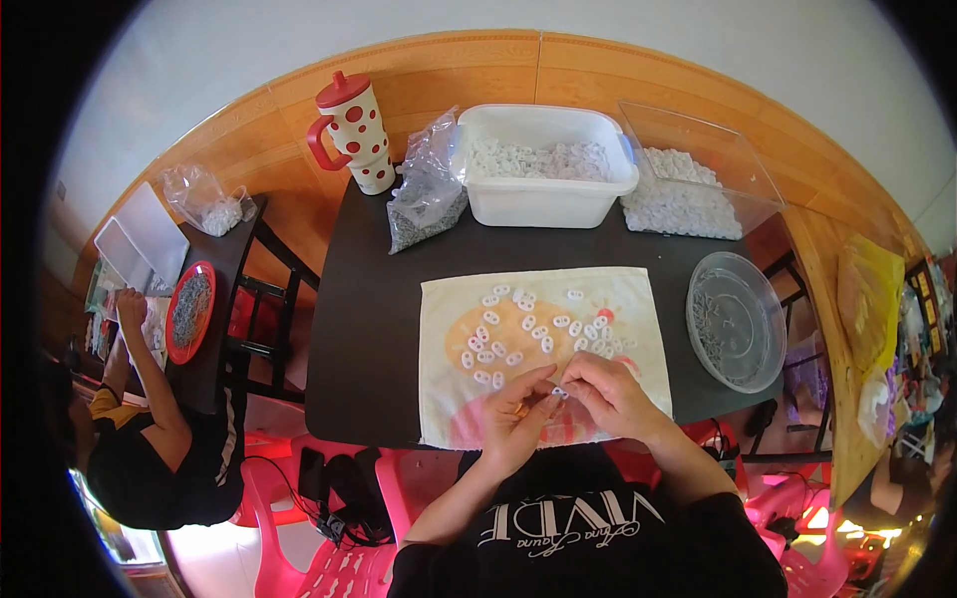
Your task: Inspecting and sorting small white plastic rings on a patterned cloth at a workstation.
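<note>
Over the near part of a pale patterned cloth [638, 289], my left hand [513, 419] and my right hand [613, 397] meet fingertip to fingertip. Both are closed in a pinch on one small white two-holed plastic piece [559, 392]. Whether a second tiny part sits between the right fingertips is too small to make out. Just beyond my hands, several similar white oval two-holed pieces [485, 356] lie scattered on the cloth. A ring shows on a finger of my left hand.
Across the dark table [369, 299] stand a spotted tumbler [361, 140], a bag of small grey parts [424, 214], a white tub [543, 199] of white pieces, and a clear box [683, 199] of white pieces. A round clear tub [743, 339] holds small grey parts. Another person [150, 429] works at left.
</note>
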`<state>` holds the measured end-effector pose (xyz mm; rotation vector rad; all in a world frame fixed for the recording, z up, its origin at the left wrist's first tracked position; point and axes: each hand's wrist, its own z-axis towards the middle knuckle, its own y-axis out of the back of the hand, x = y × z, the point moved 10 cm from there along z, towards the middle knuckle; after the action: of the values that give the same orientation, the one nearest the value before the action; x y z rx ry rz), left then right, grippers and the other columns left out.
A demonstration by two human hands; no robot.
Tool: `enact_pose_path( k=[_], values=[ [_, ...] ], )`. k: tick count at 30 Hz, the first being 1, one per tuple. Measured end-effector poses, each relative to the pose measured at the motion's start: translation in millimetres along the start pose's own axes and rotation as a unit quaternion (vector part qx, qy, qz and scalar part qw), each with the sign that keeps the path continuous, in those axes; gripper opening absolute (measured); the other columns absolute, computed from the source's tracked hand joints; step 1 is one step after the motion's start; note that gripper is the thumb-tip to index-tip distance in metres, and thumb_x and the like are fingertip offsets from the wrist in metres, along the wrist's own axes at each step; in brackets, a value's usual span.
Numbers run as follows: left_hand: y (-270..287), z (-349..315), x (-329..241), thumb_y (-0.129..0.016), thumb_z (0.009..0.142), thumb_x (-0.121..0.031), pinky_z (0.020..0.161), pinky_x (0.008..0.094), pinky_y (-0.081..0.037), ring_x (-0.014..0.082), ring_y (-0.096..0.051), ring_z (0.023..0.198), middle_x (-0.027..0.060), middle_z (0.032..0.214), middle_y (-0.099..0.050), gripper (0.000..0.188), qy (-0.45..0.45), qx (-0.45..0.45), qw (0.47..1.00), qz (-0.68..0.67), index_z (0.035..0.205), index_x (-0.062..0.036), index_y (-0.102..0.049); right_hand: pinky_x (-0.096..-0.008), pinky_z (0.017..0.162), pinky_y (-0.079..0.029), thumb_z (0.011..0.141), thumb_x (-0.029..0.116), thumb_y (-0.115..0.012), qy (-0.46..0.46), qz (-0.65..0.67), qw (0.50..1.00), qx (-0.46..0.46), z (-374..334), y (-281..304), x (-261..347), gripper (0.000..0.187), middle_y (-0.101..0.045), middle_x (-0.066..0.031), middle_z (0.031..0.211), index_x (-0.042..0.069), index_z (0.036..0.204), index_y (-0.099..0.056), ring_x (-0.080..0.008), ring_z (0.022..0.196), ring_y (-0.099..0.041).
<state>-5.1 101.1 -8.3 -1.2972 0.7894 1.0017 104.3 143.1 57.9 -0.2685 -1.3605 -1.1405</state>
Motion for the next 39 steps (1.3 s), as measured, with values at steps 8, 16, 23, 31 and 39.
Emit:
enact_pose_path(
  k=[8, 16, 23, 31, 39],
  values=[
    [-4, 0, -8, -0.062, 0.088, 0.013, 0.071, 0.0210, -0.051, 0.0082, -0.061, 0.081, 0.0049, 0.096, -0.065, 0.044, -0.009, -0.001, 0.998, 0.055, 0.130, 0.0002, -0.059, -0.0363, 0.067, -0.047, 0.088, -0.004, -0.057, 0.016, -0.060, 0.998, 0.000, -2, -1, 3, 0.008, -0.057, -0.0116, 0.084, 0.001, 0.094, -0.056, -0.0284, 0.079, -0.060],
    [0, 0, 2, -0.061, 0.088, 0.014, 0.073, 0.0211, -0.051, 0.0084, -0.061, 0.083, 0.0048, 0.096, -0.065, 0.045, 0.000, -0.007, 0.999, 0.049, 0.130, -0.0005, -0.059, -0.0274, 0.073, -0.049, 0.086, -0.006, -0.061, 0.011, 0.040, 0.996, -0.074, -2, 21, 6, 0.021, -0.064, -0.0109, 0.095, -0.002, 0.107, -0.063, -0.0184, 0.083, -0.063],
    [0, -1, 1, -0.060, 0.087, 0.016, 0.073, 0.0222, -0.052, 0.0091, -0.062, 0.084, 0.0057, 0.097, -0.066, 0.046, -0.008, -0.005, 1.000, 0.016, 0.130, -0.0001, -0.058, -0.0310, 0.071, -0.051, 0.084, -0.010, -0.057, 0.042, -0.009, 0.998, -0.051, 0, 10, 16, 0.030, -0.060, -0.0115, 0.088, 0.001, 0.112, -0.060, -0.0231, 0.081, -0.063],
    [0, -1, -2, -0.060, 0.088, 0.015, 0.073, 0.0225, -0.053, 0.0092, -0.062, 0.084, 0.0061, 0.098, -0.066, 0.045, -0.016, 0.002, 1.000, 0.007, 0.130, 0.0003, -0.058, -0.0330, 0.062, -0.046, 0.084, -0.010, -0.060, 0.091, -0.038, 0.989, -0.108, -3, 6, 19, 0.025, -0.060, -0.0111, 0.086, 0.002, 0.105, -0.061, -0.0258, 0.073, -0.060],
    [0, -2, 0, -0.061, 0.089, 0.013, 0.073, 0.0222, -0.054, 0.0091, -0.064, 0.084, 0.0056, 0.098, -0.066, 0.042, -0.002, -0.008, 1.000, 0.003, 0.129, 0.0003, -0.059, -0.0315, 0.061, -0.046, 0.086, -0.009, -0.060, 0.099, -0.061, 0.983, -0.145, -10, 7, 22, 0.019, -0.061, -0.0106, 0.085, 0.002, 0.102, -0.063, -0.0248, 0.071, -0.060]
  ],
)
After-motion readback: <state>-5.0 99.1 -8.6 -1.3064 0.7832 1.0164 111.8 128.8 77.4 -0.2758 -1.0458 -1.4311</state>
